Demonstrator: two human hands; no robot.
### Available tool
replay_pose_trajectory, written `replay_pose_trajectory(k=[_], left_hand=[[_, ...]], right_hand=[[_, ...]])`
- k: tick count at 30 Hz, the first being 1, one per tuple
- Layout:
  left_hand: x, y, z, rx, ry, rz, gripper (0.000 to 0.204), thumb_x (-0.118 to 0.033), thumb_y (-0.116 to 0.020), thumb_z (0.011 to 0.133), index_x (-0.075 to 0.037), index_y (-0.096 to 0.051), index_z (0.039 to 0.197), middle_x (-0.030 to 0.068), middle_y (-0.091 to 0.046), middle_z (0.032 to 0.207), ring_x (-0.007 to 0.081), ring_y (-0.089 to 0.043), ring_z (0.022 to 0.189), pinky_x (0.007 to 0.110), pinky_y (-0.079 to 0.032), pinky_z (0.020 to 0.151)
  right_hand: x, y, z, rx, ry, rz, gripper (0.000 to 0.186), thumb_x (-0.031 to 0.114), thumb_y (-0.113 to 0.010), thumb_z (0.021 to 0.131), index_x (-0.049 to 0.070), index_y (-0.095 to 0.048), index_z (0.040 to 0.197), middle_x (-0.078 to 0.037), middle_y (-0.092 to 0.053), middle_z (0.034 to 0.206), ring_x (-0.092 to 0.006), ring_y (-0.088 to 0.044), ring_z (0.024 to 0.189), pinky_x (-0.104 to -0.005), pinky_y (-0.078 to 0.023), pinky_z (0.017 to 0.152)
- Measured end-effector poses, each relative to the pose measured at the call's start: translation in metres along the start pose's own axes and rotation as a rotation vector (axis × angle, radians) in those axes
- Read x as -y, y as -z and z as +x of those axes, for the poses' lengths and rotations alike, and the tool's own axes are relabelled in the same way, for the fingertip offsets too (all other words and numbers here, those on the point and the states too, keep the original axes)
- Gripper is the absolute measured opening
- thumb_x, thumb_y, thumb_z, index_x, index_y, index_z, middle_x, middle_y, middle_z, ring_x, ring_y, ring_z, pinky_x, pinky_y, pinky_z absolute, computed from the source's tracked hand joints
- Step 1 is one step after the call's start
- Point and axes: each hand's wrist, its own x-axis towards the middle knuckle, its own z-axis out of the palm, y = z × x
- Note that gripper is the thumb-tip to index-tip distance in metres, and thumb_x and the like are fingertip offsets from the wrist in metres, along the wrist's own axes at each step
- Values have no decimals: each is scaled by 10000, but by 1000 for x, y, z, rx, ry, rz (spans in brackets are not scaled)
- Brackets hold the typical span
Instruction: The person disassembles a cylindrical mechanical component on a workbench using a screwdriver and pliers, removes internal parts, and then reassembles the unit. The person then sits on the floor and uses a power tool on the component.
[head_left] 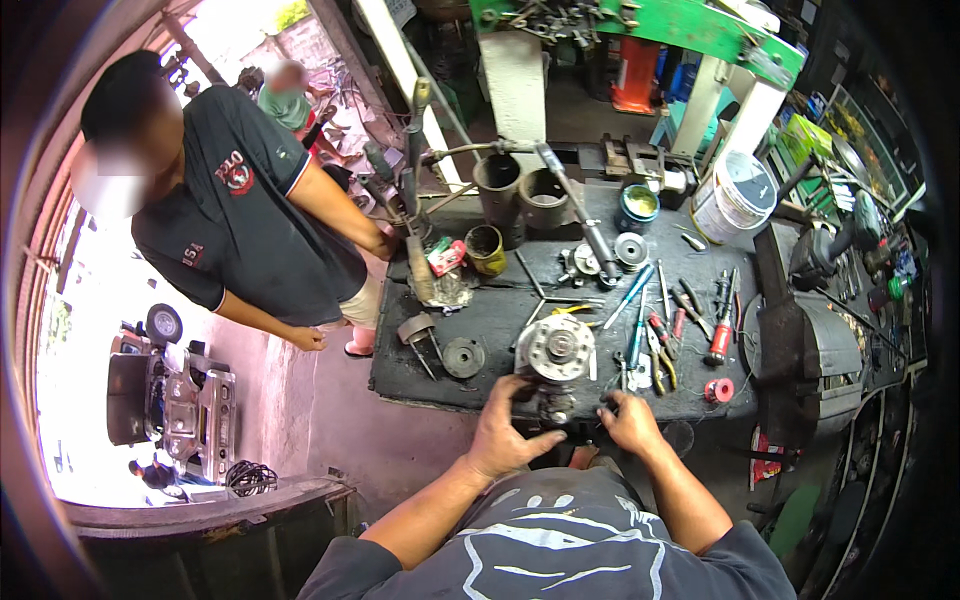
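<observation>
A metal machine part with a round, holed face and a raised hub [558, 348] stands at the near edge of the dark workbench [420, 320]. My left hand [502, 432] curves round its lower left side, fingers against the metal and thumb stretched toward the near side. To the right of the part is my right hand [632, 424], its fingers curled together at the bench edge. Whatever they may pinch is too small to make out. Just beyond it lie yellow-handled pliers [660, 365] and a blue-handled screwdriver [634, 288].
A red-handled screwdriver [719, 342] and a red spool [718, 390] lie at the right. A round metal disc [463, 356] sits at the left. Behind stand metal cylinders [545, 195] and a white bucket [735, 198]. Another person [250, 200] stands beyond the bench's left end.
</observation>
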Motion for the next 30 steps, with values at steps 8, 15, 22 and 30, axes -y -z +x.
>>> replay_pose_trajectory(k=[8, 15, 22, 30], left_hand=[[26, 32, 6, 158, -48, -53, 974, -300, -1040, 720, -11, -510, 1484, 186, -592, 1418, 327, -651, 1287, 440, -538, 1109], [34, 46, 17, 168, -29, -161, 911, -271, -1013, 724, -19, -540, 1461, 202, -586, 1439, 347, -640, 1306, 455, -561, 1077], [25, 36, 24, 92, -132, -177, 1349, -486, -993, 750, 7, -209, 1732, 252, -332, 1745, 393, -377, 1596, 566, -336, 1286], [10, -12, 6, 23, -103, 68, 1380, -410, -987, 762, 64, -140, 1744, 297, -271, 1765, 414, -311, 1617, 517, -199, 1353]], right_hand=[[51, -31, -32, 216, -28, 74, 336, 214, -765, 994, -29, -747, 1224, -228, -799, 859, -349, -814, 768, -482, -618, 824], [43, -51, -33, 56, -35, 64, 381, 275, -791, 989, -16, -734, 1227, -275, -787, 1023, -446, -785, 965, -518, -601, 894], [21, -12, -59, -20, 2, 46, 467, 233, -767, 979, -27, -698, 1361, -285, -759, 1258, -451, -729, 1198, -502, -567, 1054], [-33, 94, -90, -350, 96, 163, 477, 249, -753, 997, -2, -680, 1396, -300, -747, 1237, -472, -712, 1197, -524, -559, 1050]])
